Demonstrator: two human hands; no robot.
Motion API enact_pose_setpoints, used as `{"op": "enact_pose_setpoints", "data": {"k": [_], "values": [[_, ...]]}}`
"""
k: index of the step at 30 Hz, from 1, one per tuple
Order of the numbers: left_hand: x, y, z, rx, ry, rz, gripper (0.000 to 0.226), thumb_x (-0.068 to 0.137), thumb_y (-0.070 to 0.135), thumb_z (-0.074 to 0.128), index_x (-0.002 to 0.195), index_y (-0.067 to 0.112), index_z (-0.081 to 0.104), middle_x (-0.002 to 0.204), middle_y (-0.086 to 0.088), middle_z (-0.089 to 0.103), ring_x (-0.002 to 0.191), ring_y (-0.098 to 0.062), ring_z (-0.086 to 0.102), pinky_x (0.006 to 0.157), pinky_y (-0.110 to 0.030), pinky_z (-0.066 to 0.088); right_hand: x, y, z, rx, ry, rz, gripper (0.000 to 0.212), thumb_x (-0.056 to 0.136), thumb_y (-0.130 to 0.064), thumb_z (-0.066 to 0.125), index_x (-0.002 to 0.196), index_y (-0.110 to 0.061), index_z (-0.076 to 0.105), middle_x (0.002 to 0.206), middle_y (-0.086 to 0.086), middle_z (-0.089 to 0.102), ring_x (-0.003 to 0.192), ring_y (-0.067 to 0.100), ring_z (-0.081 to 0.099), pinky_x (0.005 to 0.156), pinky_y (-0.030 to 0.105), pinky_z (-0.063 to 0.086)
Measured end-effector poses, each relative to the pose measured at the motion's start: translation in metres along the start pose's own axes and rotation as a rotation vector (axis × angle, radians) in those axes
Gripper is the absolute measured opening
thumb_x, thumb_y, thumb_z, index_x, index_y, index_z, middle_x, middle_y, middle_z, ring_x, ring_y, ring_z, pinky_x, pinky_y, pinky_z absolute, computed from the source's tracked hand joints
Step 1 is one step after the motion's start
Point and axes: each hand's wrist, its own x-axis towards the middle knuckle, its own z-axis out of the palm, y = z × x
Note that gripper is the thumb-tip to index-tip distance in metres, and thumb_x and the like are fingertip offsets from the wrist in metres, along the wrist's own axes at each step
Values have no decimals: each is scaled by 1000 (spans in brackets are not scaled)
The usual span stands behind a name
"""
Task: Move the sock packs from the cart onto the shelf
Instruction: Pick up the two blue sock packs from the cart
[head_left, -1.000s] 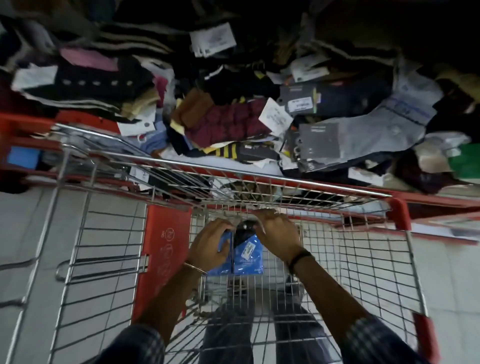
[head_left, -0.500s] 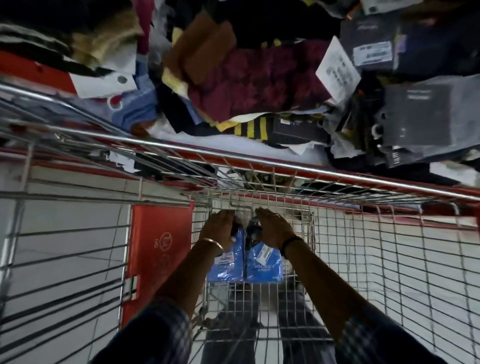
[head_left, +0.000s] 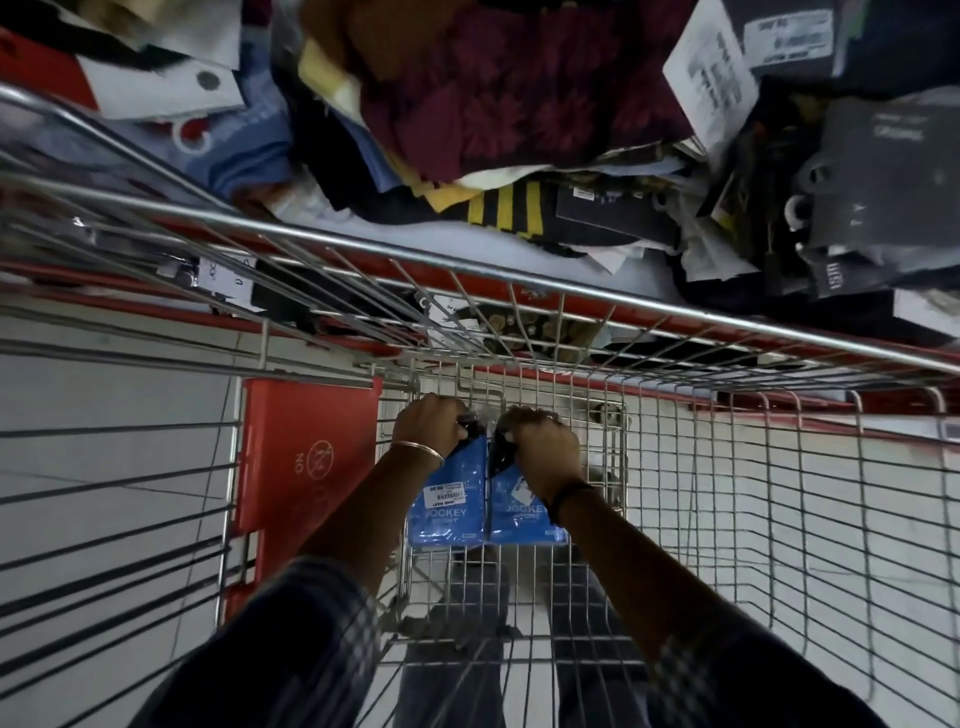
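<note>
Two blue sock packs lie side by side deep in the wire cart (head_left: 727, 493). My left hand (head_left: 423, 423) is closed on the dark top end of the left sock pack (head_left: 447, 514). My right hand (head_left: 543, 449) grips the top end of the right sock pack (head_left: 524, 517). Both packs carry white price stickers. Beyond the cart's front rail (head_left: 467, 262) is the red-edged shelf (head_left: 561, 299), heaped with several mixed sock packs (head_left: 519, 93).
A red flap (head_left: 306, 457) stands against the cart's left wall. More packs and labels show on a lower shelf level (head_left: 228, 275) behind the cart mesh. Pale tiled floor (head_left: 104, 395) shows through the wires, and legs in dark trousers (head_left: 452, 675) under the basket.
The view has dropped closer to the cart and shelf. Both hands stay deep in the basket, now each closed on the top of one blue pack, which lie more spread apart.
</note>
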Motion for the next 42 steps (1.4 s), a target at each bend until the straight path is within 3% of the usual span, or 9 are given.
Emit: {"op": "enact_pose_setpoints", "data": {"k": [4,6,9,13,25,29,33,36,42], "values": [[-2,1,3,-3,36,13,22,83,18,65,104,17,69,104,-14,69,100,-34,61,79,-36,49,10,10,-11,11,-37,-87,34,94,-19,50,128,-18,52,131,9,56,120,26,51,99,38,46],[-2,1,5,-10,51,16,22,83,18,65,104,17,69,103,-13,69,100,-33,61,78,-35,49,14,19,-20,48,-217,-90,57,92,-31,55,143,-15,34,148,8,37,133,28,37,109,39,34],[-1,2,8,-24,54,23,21,83,18,64,103,16,68,102,-12,69,98,-32,62,77,-34,49,19,22,-13,70,-328,5,64,86,-32,65,140,-15,37,143,10,43,128,30,42,104,39,40],[-3,3,9,-19,65,28,20,84,18,63,103,17,69,100,-12,70,97,-32,62,78,-35,49,12,7,-7,-58,-138,28,28,91,-18,53,118,-15,60,117,13,61,109,33,58,87,39,50],[-51,23,-7,83,177,129,24,87,13,55,106,21,68,97,-11,71,91,-30,64,69,-29,47,-49,22,-24,-146,48,-84,32,99,-13,38,128,-21,51,110,4,65,93,18,63,77,26,51],[-78,43,-29,114,220,191,27,76,14,71,102,21,70,93,-7,73,86,-27,66,67,-31,53,-79,27,-45,-60,219,-125,57,83,9,52,131,-23,53,130,1,59,89,22,68,67,29,56],[-106,66,-63,159,327,303,37,45,18,90,78,22,74,72,0,74,62,-22,69,43,-24,51,-105,23,-80,-54,443,-221,70,45,18,77,104,-19,73,109,-1,72,73,13,72,39,17,50],[-137,87,-99,220,474,326,51,30,11,91,76,26,75,70,4,74,56,-17,68,35,-19,46,-128,17,-111,16,588,-258,67,48,24,72,104,-13,71,109,6,71,77,17,73,45,21,55],[-180,107,-153,150,806,497,57,34,-16,76,84,13,76,84,-3,76,80,-18,72,67,-32,58,-183,2,-186,76,871,-296,62,53,25,61,104,-9,71,109,8,71,84,18,72,49,24,57]]}}
